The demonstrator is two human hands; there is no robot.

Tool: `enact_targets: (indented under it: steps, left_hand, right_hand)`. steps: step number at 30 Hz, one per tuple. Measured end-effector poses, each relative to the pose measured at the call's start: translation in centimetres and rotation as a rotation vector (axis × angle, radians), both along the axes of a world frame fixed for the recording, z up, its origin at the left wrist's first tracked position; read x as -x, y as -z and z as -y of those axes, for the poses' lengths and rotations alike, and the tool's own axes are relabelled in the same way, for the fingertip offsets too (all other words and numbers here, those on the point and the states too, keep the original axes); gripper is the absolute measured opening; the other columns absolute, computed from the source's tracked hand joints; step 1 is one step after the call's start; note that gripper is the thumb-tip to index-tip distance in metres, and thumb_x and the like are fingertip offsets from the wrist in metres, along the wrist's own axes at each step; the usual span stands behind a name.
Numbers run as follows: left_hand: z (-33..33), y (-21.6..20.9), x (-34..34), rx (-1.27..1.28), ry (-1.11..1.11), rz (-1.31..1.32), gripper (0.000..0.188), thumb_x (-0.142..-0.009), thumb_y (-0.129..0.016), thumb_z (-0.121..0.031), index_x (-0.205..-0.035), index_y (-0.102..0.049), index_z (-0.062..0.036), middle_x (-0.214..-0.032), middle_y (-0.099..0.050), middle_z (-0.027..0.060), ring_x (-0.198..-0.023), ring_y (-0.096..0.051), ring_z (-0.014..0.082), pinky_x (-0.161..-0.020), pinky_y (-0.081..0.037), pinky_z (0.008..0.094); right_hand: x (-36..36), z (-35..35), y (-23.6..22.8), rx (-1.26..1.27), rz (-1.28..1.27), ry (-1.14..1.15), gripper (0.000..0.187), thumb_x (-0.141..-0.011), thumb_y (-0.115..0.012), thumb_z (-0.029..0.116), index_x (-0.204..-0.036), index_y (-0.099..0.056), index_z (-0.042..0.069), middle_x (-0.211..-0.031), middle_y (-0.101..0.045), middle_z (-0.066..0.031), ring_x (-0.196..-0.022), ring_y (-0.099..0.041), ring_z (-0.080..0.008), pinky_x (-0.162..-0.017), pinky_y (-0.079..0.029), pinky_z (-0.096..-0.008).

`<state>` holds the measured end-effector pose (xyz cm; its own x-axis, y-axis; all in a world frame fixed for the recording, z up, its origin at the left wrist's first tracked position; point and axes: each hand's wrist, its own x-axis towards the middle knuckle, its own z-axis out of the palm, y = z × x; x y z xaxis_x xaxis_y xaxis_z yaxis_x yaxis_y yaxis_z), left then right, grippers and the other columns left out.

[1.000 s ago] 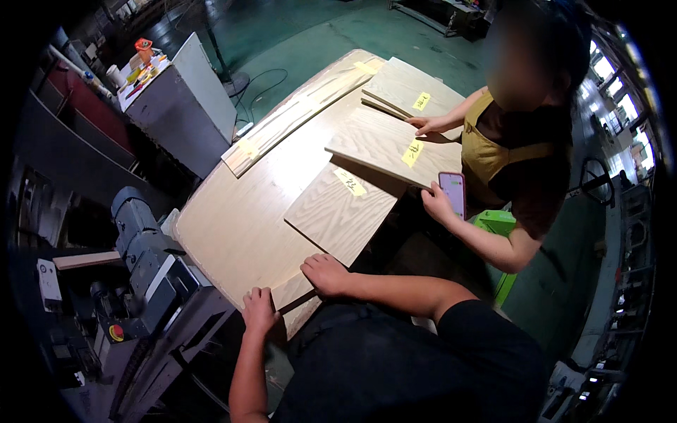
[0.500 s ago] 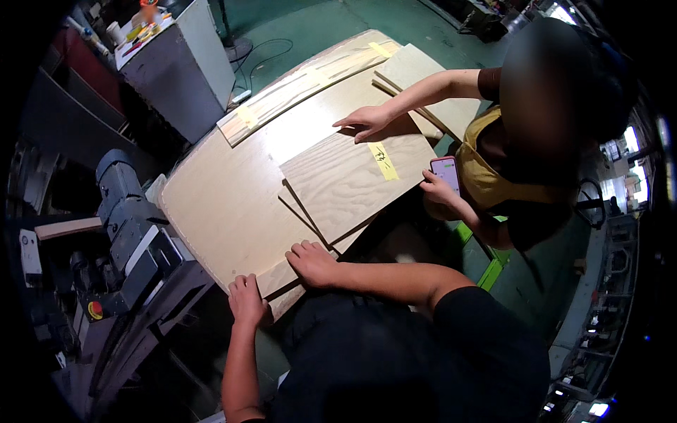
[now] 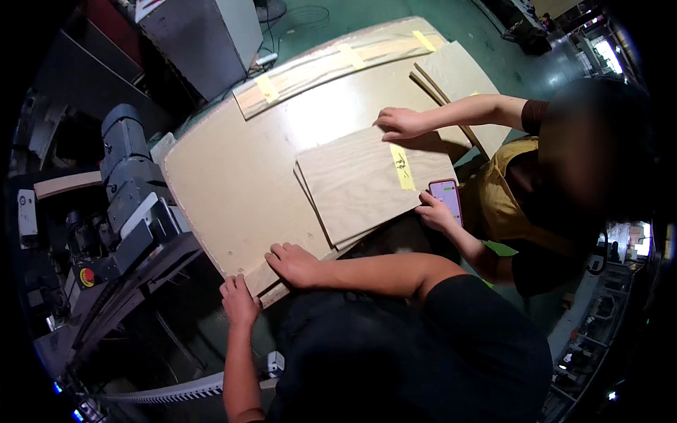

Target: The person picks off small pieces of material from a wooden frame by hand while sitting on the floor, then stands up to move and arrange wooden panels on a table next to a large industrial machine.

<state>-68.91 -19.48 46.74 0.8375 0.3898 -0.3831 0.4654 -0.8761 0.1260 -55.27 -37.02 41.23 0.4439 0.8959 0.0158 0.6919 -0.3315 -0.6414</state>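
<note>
At the near left corner of a pale wooden tabletop [image 3: 211,169], my left hand [image 3: 240,302] curls its fingers over the end of a narrow wooden strip [image 3: 262,279]. My right hand [image 3: 295,266] is closed over the same strip farther right, its fingers on top and its thumb hidden. Just beyond it lie stacked wood-grain panels [image 3: 352,183], the top one bearing a yellow tape label [image 3: 403,168]. A co-worker's hand [image 3: 402,123] touches the top panel's far edge. That person's other hand [image 3: 437,211] holds a phone [image 3: 446,194] beside the panel.
A light board with yellow tape strips [image 3: 310,70] lies along the far edge. More panels [image 3: 458,77] rest at the far right. Grey machinery [image 3: 127,151] with a red button [image 3: 87,276] stands left, and a grey cabinet [image 3: 201,42] stands behind.
The stacked panels have come closer into line, and the gap at their left edge has narrowed. The co-worker's fingers have moved onto the top panel's far edge. My hands stay on the strip.
</note>
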Motion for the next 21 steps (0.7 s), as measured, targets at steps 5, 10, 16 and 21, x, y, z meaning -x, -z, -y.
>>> enact_targets:
  steps: [5, 10, 16, 21]
  left_hand:
    - [-0.7, 0.0, -0.1, 0.038, 0.024, -0.020, 0.070, -0.064, -0.083, -0.008, -0.128, -0.053, -0.0062, -0.127, -0.052, 0.0131, -0.121, -0.048, 0.0361, -0.096, -0.050, 0.0443]
    - [-0.4, -1.1, -0.9, 0.037, 0.011, -0.108, 0.071, -0.066, -0.085, -0.011, -0.129, -0.053, -0.0072, -0.129, -0.051, 0.0117, -0.121, -0.049, 0.0349, -0.095, -0.051, 0.0447]
    - [-0.6, -0.9, -0.6, -0.003, 0.068, -0.120, 0.071, -0.068, -0.084, -0.013, -0.131, -0.052, -0.0072, -0.129, -0.050, 0.0113, -0.119, -0.050, 0.0349, -0.092, -0.054, 0.0452]
    - [-1.0, -1.1, 0.8, -0.012, 0.099, -0.103, 0.072, -0.070, -0.084, -0.016, -0.133, -0.051, -0.0072, -0.128, -0.050, 0.0115, -0.118, -0.052, 0.0352, -0.089, -0.055, 0.0463]
  right_hand:
    - [-0.3, -0.2, 0.6, -0.003, 0.050, -0.014, 0.038, -0.082, -0.060, 0.014, -0.118, -0.058, 0.001, -0.108, -0.057, -0.0170, -0.092, -0.059, -0.0337, -0.077, -0.050, -0.0433]
    - [0.1, 0.1, 0.8, -0.048, 0.084, 0.039, 0.039, -0.082, -0.060, 0.015, -0.119, -0.060, 0.001, -0.112, -0.057, -0.0171, -0.093, -0.059, -0.0332, -0.078, -0.050, -0.0432]
    - [1.1, -0.4, 1.2, 0.036, 0.130, 0.053, 0.041, -0.079, -0.064, 0.016, -0.117, -0.060, 0.002, -0.112, -0.056, -0.0167, -0.091, -0.059, -0.0327, -0.075, -0.051, -0.0427]
    - [1.9, -0.9, 0.6, 0.064, 0.192, 0.028, 0.042, -0.078, -0.065, 0.015, -0.117, -0.057, 0.001, -0.109, -0.057, -0.0176, -0.090, -0.061, -0.0347, -0.074, -0.052, -0.0442]
